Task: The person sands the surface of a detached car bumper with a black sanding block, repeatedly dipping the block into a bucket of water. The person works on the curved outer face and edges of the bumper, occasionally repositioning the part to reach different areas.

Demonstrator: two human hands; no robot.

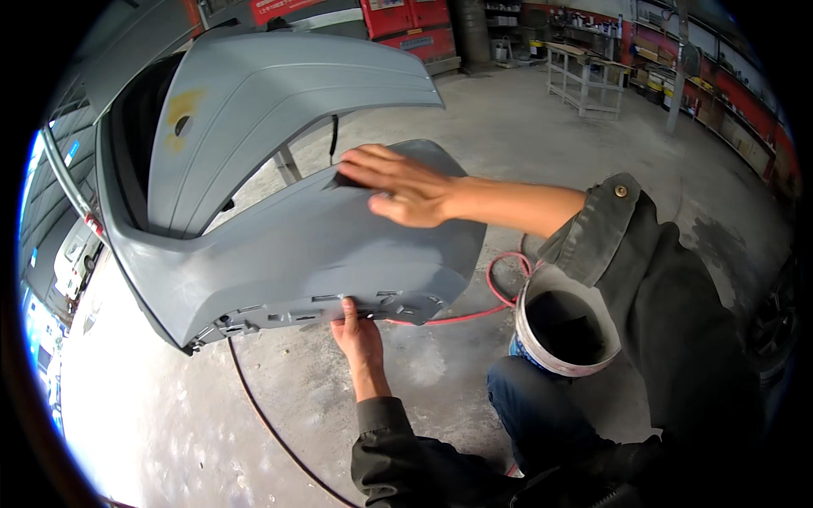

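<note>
A large grey primed car bumper stretches across the middle, with a smooth surface and slots along its lower edge. My right hand lies over the bumper's upper part, fingers extended and pressed together. Under its fingertips shows a dark piece of sandpaper, mostly covered by the hand. Lower down, my left hand grips the bumper's slotted edge, thumb on the outer face and fingers hidden beneath. Behind it rises another grey primed panel with a yellowish patch around a round hole.
By my knee stands a white bucket with dark liquid and a dark piece inside. A red hose curls on the concrete floor; a dark hose runs at left. A workbench, loaded shelves and red cabinets stand farther back.
</note>
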